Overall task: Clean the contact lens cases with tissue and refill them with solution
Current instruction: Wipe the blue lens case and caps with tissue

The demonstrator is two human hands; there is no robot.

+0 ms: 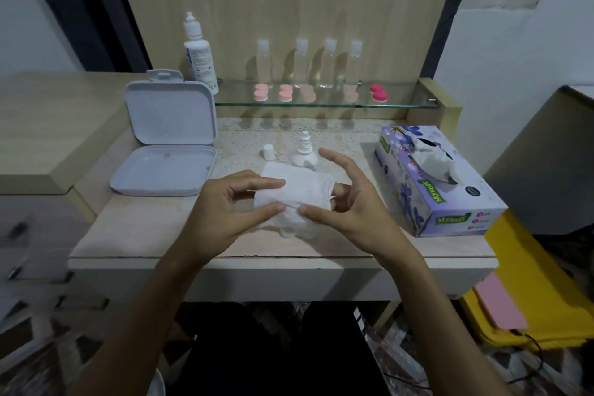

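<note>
Both hands, left hand point(225, 202) and right hand point(350, 206), pinch a crumpled white tissue point(295, 199) between thumb and fingers. At twelve o'clock stands an uncapped small white solution bottle point(304, 151).

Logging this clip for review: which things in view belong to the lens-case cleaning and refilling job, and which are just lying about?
Part of the job:
- tissue, held by left hand and right hand
- small uncapped bottle and its cap
- tissue box
- lens cases on the glass shelf
- large solution bottle

Lying about:
- open white box
- four clear bottles
- yellow bin
</note>
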